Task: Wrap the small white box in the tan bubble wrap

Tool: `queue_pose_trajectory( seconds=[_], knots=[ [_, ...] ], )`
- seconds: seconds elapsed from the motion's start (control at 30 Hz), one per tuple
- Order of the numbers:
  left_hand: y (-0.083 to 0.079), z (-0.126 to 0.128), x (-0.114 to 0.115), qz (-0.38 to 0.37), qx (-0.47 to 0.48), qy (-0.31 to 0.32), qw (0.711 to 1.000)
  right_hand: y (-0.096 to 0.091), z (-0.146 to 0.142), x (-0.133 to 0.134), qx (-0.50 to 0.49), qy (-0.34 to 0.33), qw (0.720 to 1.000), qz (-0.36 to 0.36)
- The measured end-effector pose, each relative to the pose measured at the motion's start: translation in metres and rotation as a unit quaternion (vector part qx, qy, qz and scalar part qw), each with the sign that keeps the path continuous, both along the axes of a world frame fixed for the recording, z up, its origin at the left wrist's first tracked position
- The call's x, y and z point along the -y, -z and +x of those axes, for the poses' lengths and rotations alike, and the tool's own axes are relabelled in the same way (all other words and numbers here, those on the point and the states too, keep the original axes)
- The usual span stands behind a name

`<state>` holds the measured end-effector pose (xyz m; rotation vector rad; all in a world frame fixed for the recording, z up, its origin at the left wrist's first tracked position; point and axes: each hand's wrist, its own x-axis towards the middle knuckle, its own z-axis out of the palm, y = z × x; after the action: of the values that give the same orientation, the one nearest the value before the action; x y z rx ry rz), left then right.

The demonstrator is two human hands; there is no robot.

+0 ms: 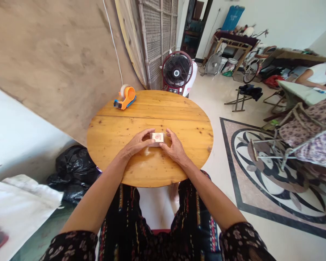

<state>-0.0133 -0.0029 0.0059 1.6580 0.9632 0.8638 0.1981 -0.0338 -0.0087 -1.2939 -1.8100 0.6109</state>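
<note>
Orange tape dispenser [125, 98] sits at the far left edge of the round wooden table [111, 134]. Mid-table, the left hand [137, 143] and right hand [175, 146] both clasp a small pink-and-white box [157, 138], fingers curled against its sides.

Small box [157, 138], pale w/ a pink-red print on top, rectangular, lying flat on the round wooden table [130, 123], near its middle & a bit toward the near edge. Left hand [137, 143] cups its left end, right hand [174, 145] its right end, fingers touching both sides; top face shows between them, lower part hidden by thumbs. Print too small to read
</note>
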Motion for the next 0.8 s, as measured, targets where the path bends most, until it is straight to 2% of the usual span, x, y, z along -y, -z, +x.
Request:
queue_pose_trajectory(
  seconds=[0.1, 0.3, 0.43, 0.8],
  knots=[
    [0.0, -0.002, 0.0, 0.013, -0.034, 0.028, 0.999, 0.0, 0.0, 0.0, 0.009, -0.003, 1.0, 0.0],
    [-0.007, 0.002, 0.004, 0.016, -0.068, 0.005, 0.998, 0.003, 0.001, -0.003, 0.043, -0.013, 0.999, 0.01],
    [-0.011, 0.003, 0.006, 0.019, -0.074, 0.01, 0.997, 0.004, 0.001, -0.006, 0.057, -0.012, 0.998, 0.003],
    [0.002, -0.002, 0.0, -0.016, -0.019, 0.02, 0.999, -0.004, -0.003, 0.001, 0.035, 0.0, 0.999, 0.007]
  ],
)
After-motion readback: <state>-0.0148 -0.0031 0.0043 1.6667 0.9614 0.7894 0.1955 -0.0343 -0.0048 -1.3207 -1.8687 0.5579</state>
